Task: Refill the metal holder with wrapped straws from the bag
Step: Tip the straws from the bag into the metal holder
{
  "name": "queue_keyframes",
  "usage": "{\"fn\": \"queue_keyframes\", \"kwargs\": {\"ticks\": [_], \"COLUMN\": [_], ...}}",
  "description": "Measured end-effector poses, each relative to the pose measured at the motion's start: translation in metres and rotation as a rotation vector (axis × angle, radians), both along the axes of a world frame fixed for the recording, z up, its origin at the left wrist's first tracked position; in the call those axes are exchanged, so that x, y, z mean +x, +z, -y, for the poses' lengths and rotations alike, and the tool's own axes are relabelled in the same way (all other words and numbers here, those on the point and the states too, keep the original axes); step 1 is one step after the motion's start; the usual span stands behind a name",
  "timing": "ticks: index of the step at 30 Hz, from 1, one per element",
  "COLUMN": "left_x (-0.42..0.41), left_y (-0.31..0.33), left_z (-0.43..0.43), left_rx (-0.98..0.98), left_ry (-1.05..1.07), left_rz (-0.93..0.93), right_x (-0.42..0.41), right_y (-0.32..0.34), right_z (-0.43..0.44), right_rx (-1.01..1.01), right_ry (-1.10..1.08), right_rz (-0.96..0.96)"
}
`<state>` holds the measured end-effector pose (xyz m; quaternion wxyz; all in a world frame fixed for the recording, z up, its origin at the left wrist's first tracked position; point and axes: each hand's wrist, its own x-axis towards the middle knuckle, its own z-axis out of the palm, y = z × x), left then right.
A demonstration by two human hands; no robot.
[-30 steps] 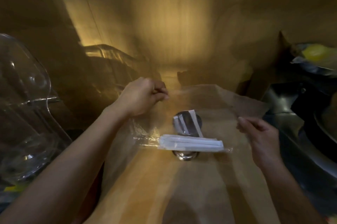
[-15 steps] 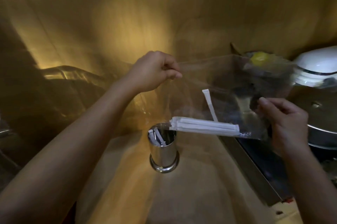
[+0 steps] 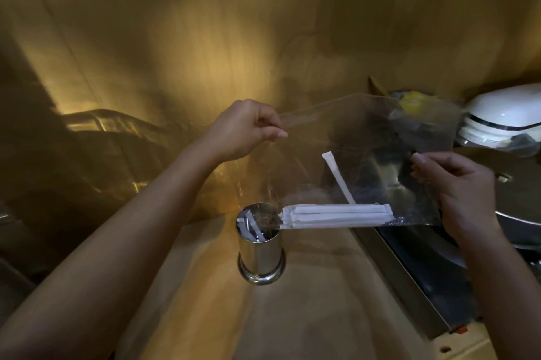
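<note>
A clear plastic bag (image 3: pixel 366 137) hangs in the air between my hands. My left hand (image 3: pixel 243 128) pinches its upper left edge and my right hand (image 3: pixel 456 184) pinches its right edge. A bundle of white wrapped straws (image 3: pixel 377 215) lies flat along the bag's bottom, and one wrapped straw (image 3: pixel 338 176) leans up from it. Below the bag's left corner a round metal holder (image 3: pixel 260 254) stands upright on the wooden counter (image 3: pixel 307 315), with a few straws in it.
A wooden wall (image 3: pixel 263 22) rises behind the counter. A metal-edged ledge (image 3: pixel 404 280) runs along the right side, with a white lidded appliance (image 3: pixel 503 119) and dark pans beyond it. Something yellow (image 3: pixel 412 102) shows behind the bag. Dim shiny objects sit at the left.
The view swung left to right, and the bag rose from in front of the holder to above and right of it. One straw now leans up from the bundle.
</note>
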<state>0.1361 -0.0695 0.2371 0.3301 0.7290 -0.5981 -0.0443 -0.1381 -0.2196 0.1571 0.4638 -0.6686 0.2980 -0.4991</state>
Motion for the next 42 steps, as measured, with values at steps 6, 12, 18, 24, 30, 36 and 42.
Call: {"fn": "queue_keyframes", "kwargs": {"ticks": [6,12,18,24,30,36,42], "left_x": [0.007,0.023,0.040,0.040,0.018,-0.002,-0.004], "left_y": [-0.007,-0.017,-0.034,-0.041,-0.029,-0.018,-0.025], "left_z": [-0.006,-0.018,-0.037,-0.044,-0.026,0.009,0.016], "left_rx": [-0.006,0.011,0.041,-0.058,-0.213,-0.187,-0.193], "left_ry": [0.014,0.055,0.104,0.147,0.106,0.107,0.081], "left_rz": [-0.043,-0.142,-0.233,-0.187,-0.115,-0.130,-0.197], "right_x": [0.011,0.031,0.060,0.080,0.088,0.085,0.072], "right_y": [0.011,0.025,0.038,0.042,0.042,0.039,0.020], "right_z": [0.003,0.004,0.003,0.005,0.007,0.006,0.006], "right_rx": [-0.056,-0.116,-0.163,-0.157,-0.156,-0.164,-0.135], "right_ry": [0.034,0.110,0.193,0.235,0.256,0.218,0.176], "right_rz": [-0.036,-0.087,-0.127,-0.194,-0.222,-0.226,-0.243]}}
